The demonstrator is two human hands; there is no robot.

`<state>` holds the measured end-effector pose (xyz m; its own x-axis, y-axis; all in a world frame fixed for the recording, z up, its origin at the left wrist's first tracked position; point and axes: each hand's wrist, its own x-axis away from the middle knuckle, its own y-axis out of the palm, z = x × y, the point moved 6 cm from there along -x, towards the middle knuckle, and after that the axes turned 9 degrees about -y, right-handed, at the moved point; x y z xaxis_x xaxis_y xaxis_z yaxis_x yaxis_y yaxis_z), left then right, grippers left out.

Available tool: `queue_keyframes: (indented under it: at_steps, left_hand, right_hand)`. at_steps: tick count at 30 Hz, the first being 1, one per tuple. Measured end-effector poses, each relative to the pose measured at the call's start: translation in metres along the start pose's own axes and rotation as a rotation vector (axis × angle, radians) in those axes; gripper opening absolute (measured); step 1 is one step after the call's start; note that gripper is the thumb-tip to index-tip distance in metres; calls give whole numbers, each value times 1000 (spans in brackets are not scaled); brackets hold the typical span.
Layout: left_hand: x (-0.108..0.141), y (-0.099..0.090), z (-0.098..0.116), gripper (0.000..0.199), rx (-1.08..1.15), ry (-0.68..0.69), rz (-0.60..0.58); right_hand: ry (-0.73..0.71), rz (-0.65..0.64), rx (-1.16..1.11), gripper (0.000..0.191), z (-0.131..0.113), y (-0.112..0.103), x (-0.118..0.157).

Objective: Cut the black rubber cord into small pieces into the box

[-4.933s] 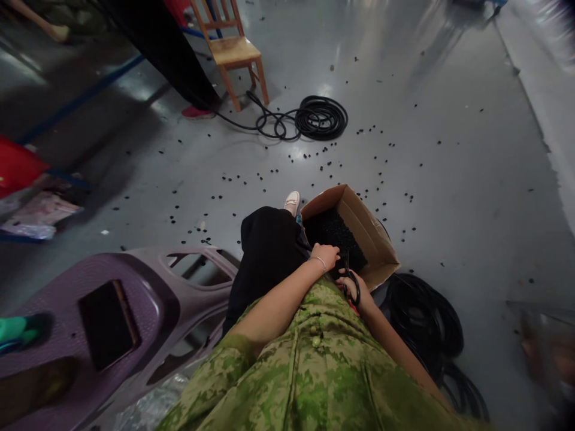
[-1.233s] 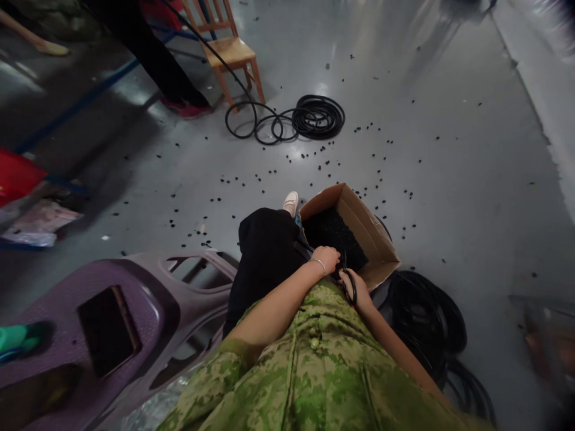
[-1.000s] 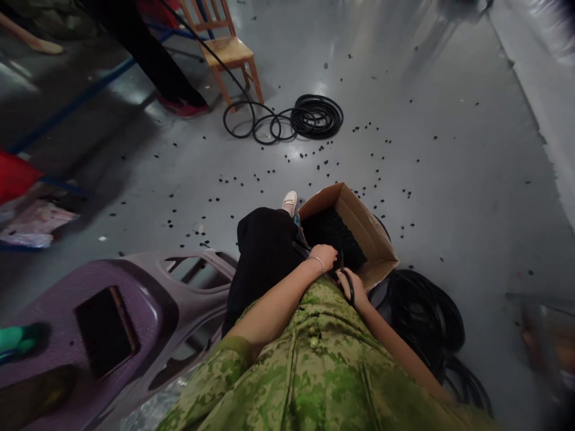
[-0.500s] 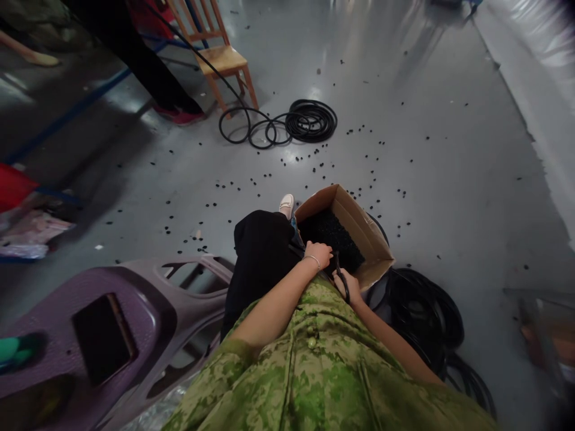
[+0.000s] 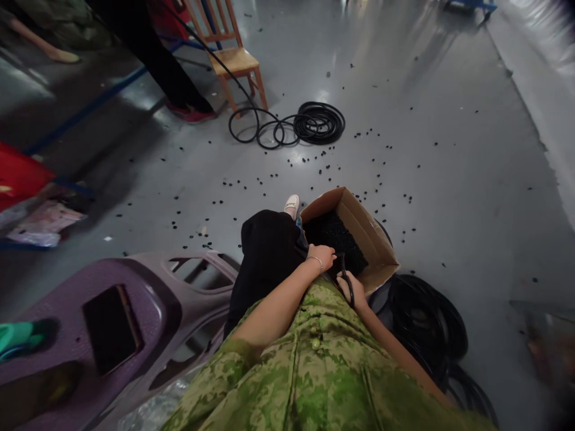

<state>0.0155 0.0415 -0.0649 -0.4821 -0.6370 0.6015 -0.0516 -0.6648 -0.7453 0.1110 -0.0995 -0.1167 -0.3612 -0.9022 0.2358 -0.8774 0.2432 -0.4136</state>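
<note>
An open cardboard box (image 5: 375,239) stands on the floor in front of me, holding a mass of small black pieces (image 5: 344,239). My left hand (image 5: 321,257), with a thin bracelet at its wrist, is at the box's near edge. Its fingers are bent together, and what they pinch is too small to make out. Close on its right, my right hand (image 5: 353,290) is closed around a black-handled tool (image 5: 348,287) that looks like scissors. The tool's tip points toward the box and my left fingers.
Black hose coils lie beyond the box (image 5: 318,123) and at its right (image 5: 426,317). A wooden chair (image 5: 236,60) and a person's leg (image 5: 179,84) are ahead left. A purple stool (image 5: 135,281) bears a phone (image 5: 112,328). Small black pieces dot the floor.
The whole view has shifted slightly, so things appear a little further right. Both hands keep nearly the same pose at the box's near edge.
</note>
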Motion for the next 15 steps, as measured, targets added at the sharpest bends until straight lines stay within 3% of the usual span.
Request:
queue_keyframes:
  at_steps: [5, 15]
  left_hand:
    - [-3, 7, 3, 30, -23, 50, -31]
    - [-1, 9, 9, 28, -44, 120, -34]
  right_hand:
    - [208, -89, -313, 57, 6, 1, 4]
    - [303, -64, -374, 56, 4, 2, 2]
